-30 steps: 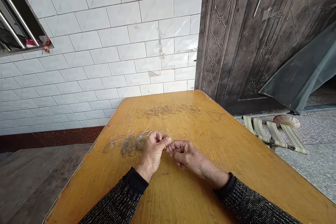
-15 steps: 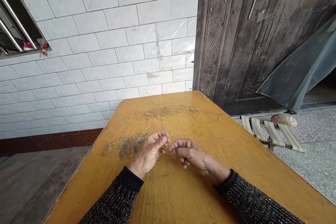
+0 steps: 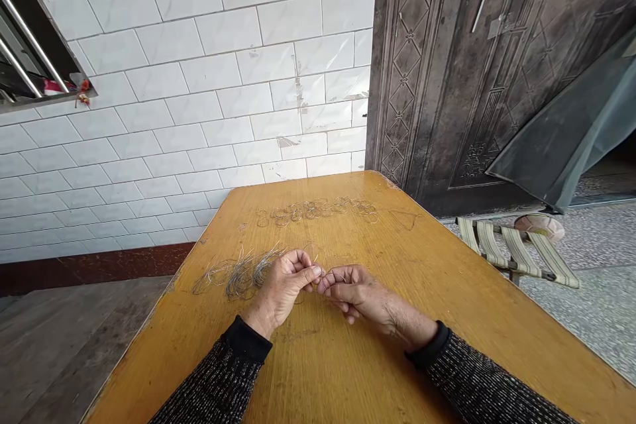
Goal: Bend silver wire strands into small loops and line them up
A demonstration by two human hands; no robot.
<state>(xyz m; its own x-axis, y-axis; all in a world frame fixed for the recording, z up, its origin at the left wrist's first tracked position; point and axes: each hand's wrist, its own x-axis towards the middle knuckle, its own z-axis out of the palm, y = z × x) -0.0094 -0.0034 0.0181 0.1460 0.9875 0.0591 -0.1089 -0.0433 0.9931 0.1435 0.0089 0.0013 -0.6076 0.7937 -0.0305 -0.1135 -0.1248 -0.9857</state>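
- While both hands meet above the yellow-brown wooden surface (image 3: 348, 371), the thumb and index finger of the left hand (image 3: 283, 285) are pinched together on a thin, curved strand of metal-looking wire (image 3: 340, 275).
- Just across from them, the right hand (image 3: 365, 295) seems to grip the same strand between thumb and forefinger, its other fingers loosely curled beneath.
- The strand sits in the small gap between the two sets of fingers, part of it arching by the right fingertips.
- The step in hand appears to be bending or joining the wire by fingertip; the next move seems to call for a light, steady pinch from both sides, since so fine a strand could slip.
- The strand looks slender and springy, bowed into a partial loop; whether its ends are joined cannot be told at this size.
- Just beside the left fingers, on their outer side, lies a tangled bundle of grey wire lengths (image 3: 243, 276); well beyond the fingers of both hands spreads a row of thin, round wire rings (image 3: 313, 209).
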